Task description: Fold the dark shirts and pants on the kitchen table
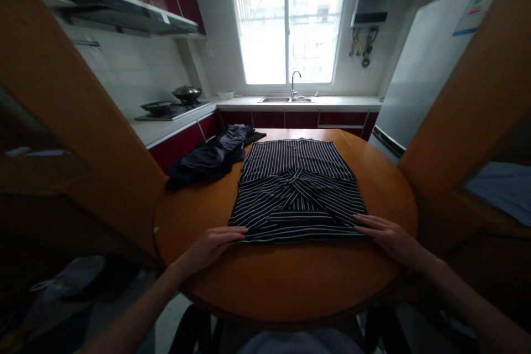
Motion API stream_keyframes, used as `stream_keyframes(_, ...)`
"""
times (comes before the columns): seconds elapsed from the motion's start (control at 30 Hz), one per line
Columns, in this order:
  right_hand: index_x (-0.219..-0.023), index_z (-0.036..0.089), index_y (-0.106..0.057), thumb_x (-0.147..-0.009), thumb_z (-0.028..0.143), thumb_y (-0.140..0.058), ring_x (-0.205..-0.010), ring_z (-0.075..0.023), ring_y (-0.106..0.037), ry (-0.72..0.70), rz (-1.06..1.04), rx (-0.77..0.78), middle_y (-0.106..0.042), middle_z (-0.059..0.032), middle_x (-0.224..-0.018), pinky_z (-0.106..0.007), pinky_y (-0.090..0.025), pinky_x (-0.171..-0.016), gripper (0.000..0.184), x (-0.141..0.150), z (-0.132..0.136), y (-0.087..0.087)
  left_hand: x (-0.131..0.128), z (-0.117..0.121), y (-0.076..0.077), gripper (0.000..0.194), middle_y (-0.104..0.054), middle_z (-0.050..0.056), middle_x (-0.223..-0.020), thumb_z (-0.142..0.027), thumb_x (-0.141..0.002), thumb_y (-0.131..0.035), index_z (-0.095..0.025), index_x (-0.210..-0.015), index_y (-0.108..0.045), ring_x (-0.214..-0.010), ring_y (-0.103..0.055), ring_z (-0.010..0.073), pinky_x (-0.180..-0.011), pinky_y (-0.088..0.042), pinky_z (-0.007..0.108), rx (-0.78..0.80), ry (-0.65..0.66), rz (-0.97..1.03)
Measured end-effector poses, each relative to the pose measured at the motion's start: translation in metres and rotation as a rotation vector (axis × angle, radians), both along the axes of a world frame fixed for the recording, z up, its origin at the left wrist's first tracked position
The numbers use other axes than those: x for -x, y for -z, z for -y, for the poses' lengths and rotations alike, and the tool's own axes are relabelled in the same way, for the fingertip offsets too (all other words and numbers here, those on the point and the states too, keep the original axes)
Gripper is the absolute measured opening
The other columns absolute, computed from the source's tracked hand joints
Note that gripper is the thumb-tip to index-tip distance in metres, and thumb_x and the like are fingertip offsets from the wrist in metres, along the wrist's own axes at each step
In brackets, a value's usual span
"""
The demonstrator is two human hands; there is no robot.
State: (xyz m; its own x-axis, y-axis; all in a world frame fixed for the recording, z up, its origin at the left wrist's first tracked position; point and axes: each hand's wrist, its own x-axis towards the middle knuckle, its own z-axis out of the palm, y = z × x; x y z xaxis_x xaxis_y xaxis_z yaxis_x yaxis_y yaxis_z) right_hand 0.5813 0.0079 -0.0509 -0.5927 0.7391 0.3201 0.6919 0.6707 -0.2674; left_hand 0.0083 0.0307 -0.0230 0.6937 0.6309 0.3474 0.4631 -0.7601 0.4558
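A black garment with white stripes lies spread out on the round wooden table, with a twisted, knot-like gathering at its middle. Its near hem runs straight across in front of me. My left hand rests on the near left corner, fingers stretched out over the cloth. At the near right corner, my right hand lies with its fingers extended and slightly apart on the fabric. The undersides of both hands are hidden.
A heap of dark clothes lies at the table's far left. Wooden posts flank the table. Beyond are a stove with pans, a sink under a window, and a fridge on the right.
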Motion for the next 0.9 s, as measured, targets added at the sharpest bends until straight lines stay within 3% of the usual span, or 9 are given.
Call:
stream_keyframes(0.27,-0.137,0.038,-0.061,-0.101,0.032,-0.047,-0.142,-0.0280,-0.042,-0.033,-0.130,0.287,-0.053,-0.0038,-0.149,-0.050,-0.036,-0.117,0.038,0.004,0.055,-0.040,0.004,0.052,-0.027,0.034,-0.072,0.005,-0.122,-0.015,-0.096,-0.057,-0.029,-0.125,-0.071,-0.110,-0.070,0.0196,-0.095,-0.057,0.028,0.139,0.063,0.130)
stream_keyframes(0.4,-0.134,0.035,-0.064,-0.100,0.037,-0.052,-0.129,-0.0277,-0.054,-0.009,-0.207,0.448,-0.059,-0.0088,-0.138,-0.045,-0.045,-0.108,0.036,0.004,0.072,-0.064,0.003,0.068,-0.047,0.029,-0.075,0.006,-0.114,-0.019,-0.096,-0.059,-0.027,-0.119,-0.074,-0.101,-0.074,0.0214,-0.087,-0.060,0.027,0.211,0.052,0.144)
stream_keyframes(0.5,-0.131,0.033,-0.068,-0.099,0.042,-0.051,-0.110,-0.0259,-0.063,0.006,-0.232,0.548,-0.066,-0.0095,-0.120,-0.039,-0.053,-0.094,0.036,0.002,0.072,-0.079,0.003,0.068,-0.057,0.023,-0.079,0.003,-0.097,-0.026,-0.093,-0.064,-0.030,-0.110,-0.079,-0.084,-0.077,0.0202,-0.075,-0.060,0.023,0.226,-0.038,0.145)
stream_keyframes(0.6,-0.114,0.030,-0.076,-0.096,0.049,-0.054,-0.091,-0.0249,-0.067,0.067,-0.282,0.561,-0.070,-0.0095,-0.101,-0.035,-0.056,-0.079,0.035,0.002,0.060,-0.091,0.002,0.056,-0.064,0.016,-0.079,0.001,-0.081,-0.035,-0.087,-0.068,-0.031,-0.093,-0.082,-0.069,-0.075,0.0199,-0.062,-0.058,0.023,0.230,-0.208,0.200)
stream_keyframes(0.7,-0.094,0.026,-0.079,-0.090,0.058,-0.060,-0.081,-0.0253,-0.066,0.161,-0.331,0.539,-0.071,-0.0089,-0.089,-0.034,-0.056,-0.071,0.037,0.004,0.035,-0.103,-0.001,0.032,-0.075,0.020,-0.078,0.003,-0.076,-0.044,-0.080,-0.072,-0.027,-0.081,-0.082,-0.067,-0.072,0.0220,-0.061,-0.057,0.026,0.300,-0.386,0.234)
stream_keyframes(0.9,-0.086,0.018,-0.076,-0.078,0.071,-0.067,-0.081,-0.0253,-0.064,0.219,-0.387,0.563,-0.071,-0.0078,-0.085,-0.033,-0.053,-0.071,0.054,0.005,-0.051,-0.120,-0.018,-0.047,-0.087,0.038,-0.076,0.006,-0.077,-0.053,-0.068,-0.076,-0.017,-0.082,-0.077,-0.067,-0.070,0.0224,-0.059,-0.056,0.027,0.601,-0.586,0.496)
